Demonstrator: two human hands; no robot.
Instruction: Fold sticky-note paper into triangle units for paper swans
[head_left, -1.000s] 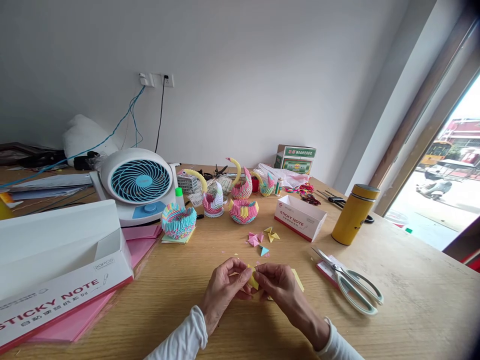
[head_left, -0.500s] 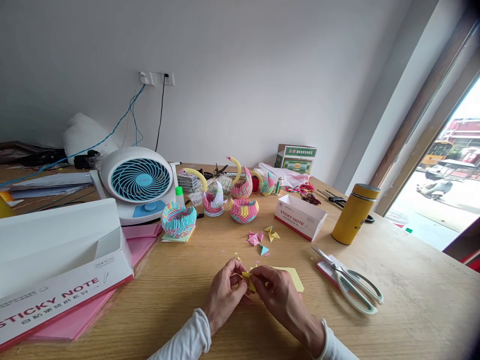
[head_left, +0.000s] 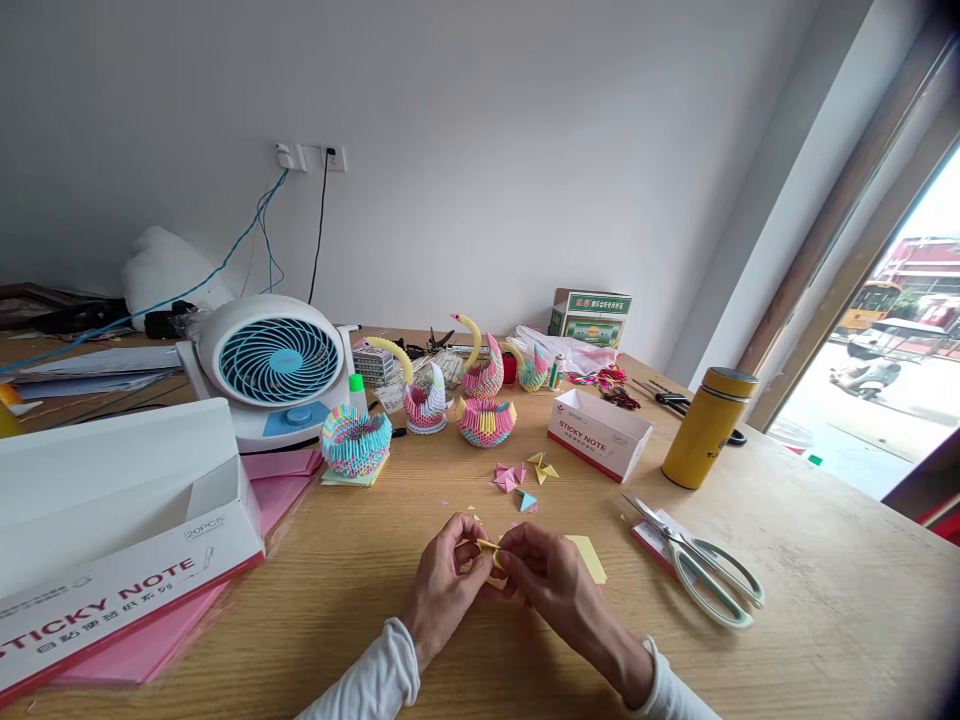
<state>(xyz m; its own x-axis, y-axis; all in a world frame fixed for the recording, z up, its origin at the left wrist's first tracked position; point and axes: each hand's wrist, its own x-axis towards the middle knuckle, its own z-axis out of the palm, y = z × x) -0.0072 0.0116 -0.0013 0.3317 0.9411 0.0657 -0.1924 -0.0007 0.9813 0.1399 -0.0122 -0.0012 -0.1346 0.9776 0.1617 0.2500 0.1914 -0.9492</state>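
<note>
Between my fingertips is a small folded piece of yellow paper [head_left: 490,547], pinched from both sides. My left hand [head_left: 448,580] is closed on its left end. My right hand [head_left: 553,583] grips the other end, its fingers curled so that part of the paper is hidden. A yellow sticky note sheet [head_left: 588,560] lies on the table, partly behind my right hand. Just beyond my hands are folded paper triangles: pink ones [head_left: 508,477], yellow ones [head_left: 545,468] and a blue one [head_left: 526,500].
Scissors [head_left: 701,570] rest on a small pad at the right, near a yellow flask [head_left: 709,428] and a sticky note box [head_left: 600,437]. Paper bowls [head_left: 355,442] and paper swans [head_left: 425,400] stand farther back. At left are a fan [head_left: 277,365] and a larger box [head_left: 127,570].
The yellow piece has been turned and now looks narrower. My right fingers have shifted and curled around it, while my left hand has hardly moved.
</note>
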